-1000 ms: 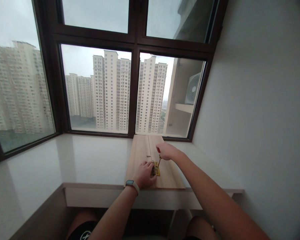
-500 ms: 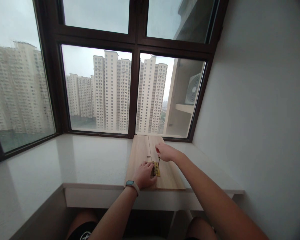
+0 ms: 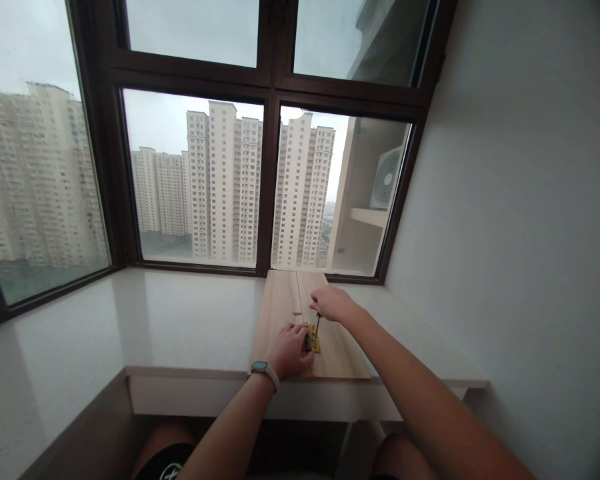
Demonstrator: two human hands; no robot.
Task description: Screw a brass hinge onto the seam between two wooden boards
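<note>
Two light wooden boards (image 3: pixel 280 307) lie side by side on a white window-sill counter (image 3: pixel 180 320). A small brass hinge (image 3: pixel 314 344) sits across their seam near the front. My left hand (image 3: pixel 290 350), with a watch on the wrist, presses down on the hinge and board, fingers curled over them. My right hand (image 3: pixel 330 303) is closed round the handle of a screwdriver (image 3: pixel 317 325), which stands almost upright with its tip on the hinge.
A dark-framed window (image 3: pixel 265 180) rises behind the counter, with tower blocks outside. A white wall (image 3: pixel 505 233) closes the right side. A small screw-like piece (image 3: pixel 296 313) lies on the boards near the seam. My knees show below the counter's front edge.
My right hand has shifted very slightly on the screwdriver handle. The left hand and the boards stay as they were.
</note>
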